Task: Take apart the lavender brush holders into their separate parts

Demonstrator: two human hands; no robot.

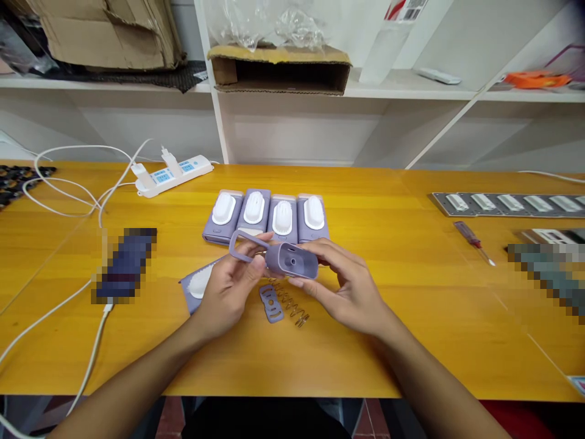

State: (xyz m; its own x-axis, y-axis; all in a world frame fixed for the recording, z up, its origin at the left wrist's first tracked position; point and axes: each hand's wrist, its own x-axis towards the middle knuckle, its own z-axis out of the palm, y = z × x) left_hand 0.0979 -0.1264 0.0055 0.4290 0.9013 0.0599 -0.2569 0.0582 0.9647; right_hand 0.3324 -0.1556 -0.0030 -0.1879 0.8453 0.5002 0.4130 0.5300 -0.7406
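Note:
Both my hands hold a hollow purple plastic housing (292, 261) above the table, its open end tilted toward me. My left hand (235, 283) pinches its left side, by a purple loop-shaped handle (234, 245). Fingers of my right hand (347, 283) close around the right end. Below lie a gold coil spring (287, 299) and a flat purple slotted plate (271, 303). A purple piece with a white top (195, 285) is partly hidden behind my left hand. Several purple boxes with white oval tops (282, 218) stand in a row just beyond.
A white power strip (176, 175) with cables and a blurred phone-like device (125, 265) are at left. On the right lie a screwdriver (473, 242) and a long strip with white pieces (509, 204). Shelves with a cardboard box (281, 55) rise behind the table (365, 366).

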